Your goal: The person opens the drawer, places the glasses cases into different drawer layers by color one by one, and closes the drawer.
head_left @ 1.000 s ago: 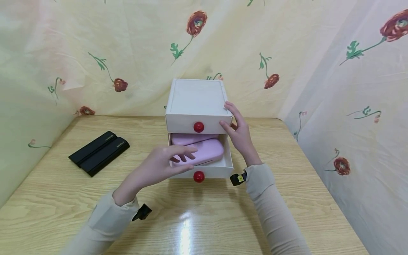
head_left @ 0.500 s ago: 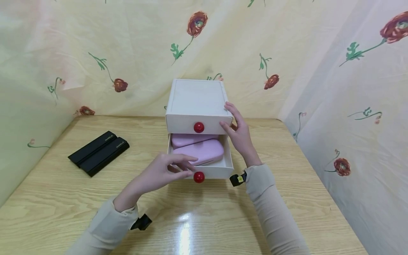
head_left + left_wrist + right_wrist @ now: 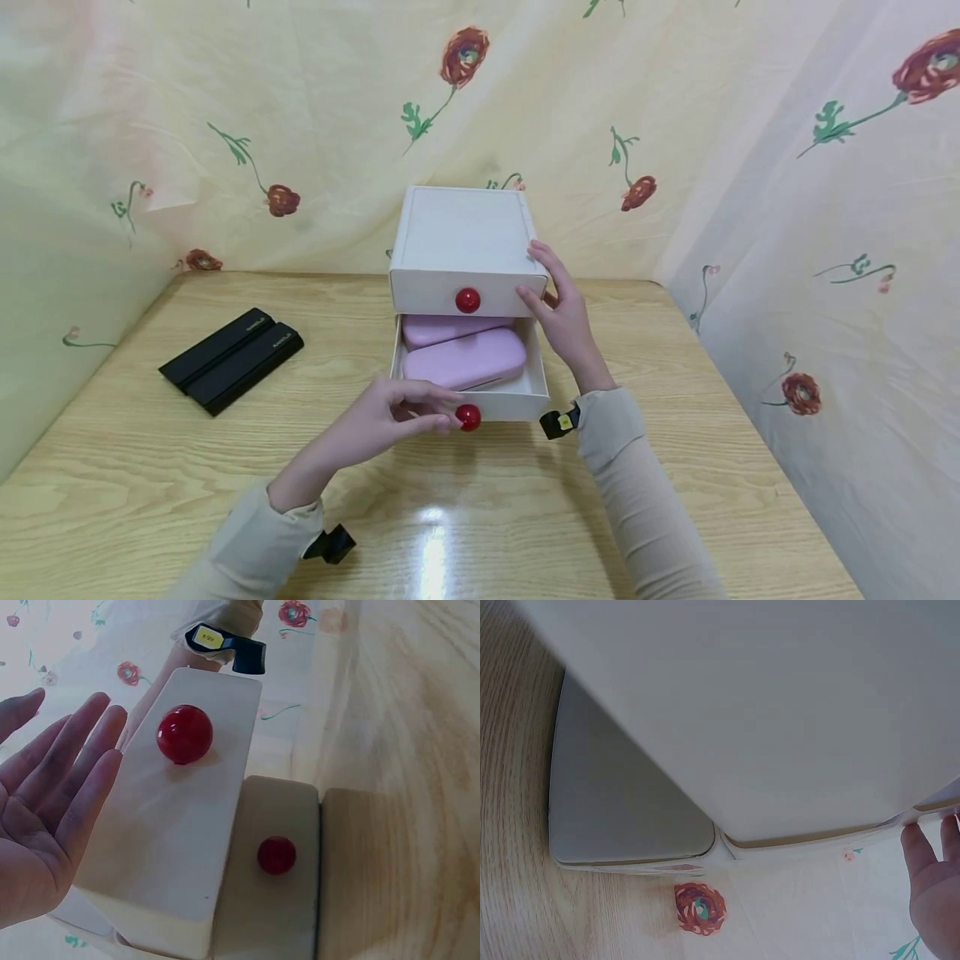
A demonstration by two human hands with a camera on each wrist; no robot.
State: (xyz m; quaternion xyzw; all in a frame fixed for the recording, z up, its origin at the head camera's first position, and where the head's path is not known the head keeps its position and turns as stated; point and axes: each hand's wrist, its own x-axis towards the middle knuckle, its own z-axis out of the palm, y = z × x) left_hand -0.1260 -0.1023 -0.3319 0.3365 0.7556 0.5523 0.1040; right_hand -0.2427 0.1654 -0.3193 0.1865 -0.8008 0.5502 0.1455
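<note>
A white drawer cabinet point(image 3: 468, 229) stands at the far middle of the table, its middle drawer point(image 3: 517, 407) pulled out. Two lilac oblong cases point(image 3: 468, 357) lie inside, the rear one partly hidden under the top drawer. My left hand point(image 3: 382, 417) is at that drawer's red knob point(image 3: 468, 417); in the left wrist view, the left hand point(image 3: 52, 802) has extended fingers, apart from the knob point(image 3: 185, 734). My right hand point(image 3: 566, 325) rests against the cabinet's front right corner, thumb on the front, a finger on the top edge. In the right wrist view, fingertips point(image 3: 911, 831) touch the cabinet's side edge.
Two black oblong boxes point(image 3: 232, 358) with small lettering lie side by side at the table's left. A lower drawer with its own red knob point(image 3: 276, 855) sits beneath the pulled-out one. Flowered cloth point(image 3: 337, 108) hangs behind and at both sides.
My left hand has come down and back from over the lilac cases to the drawer's red knob. The right hand stays at the cabinet corner; the drawer looks unmoved.
</note>
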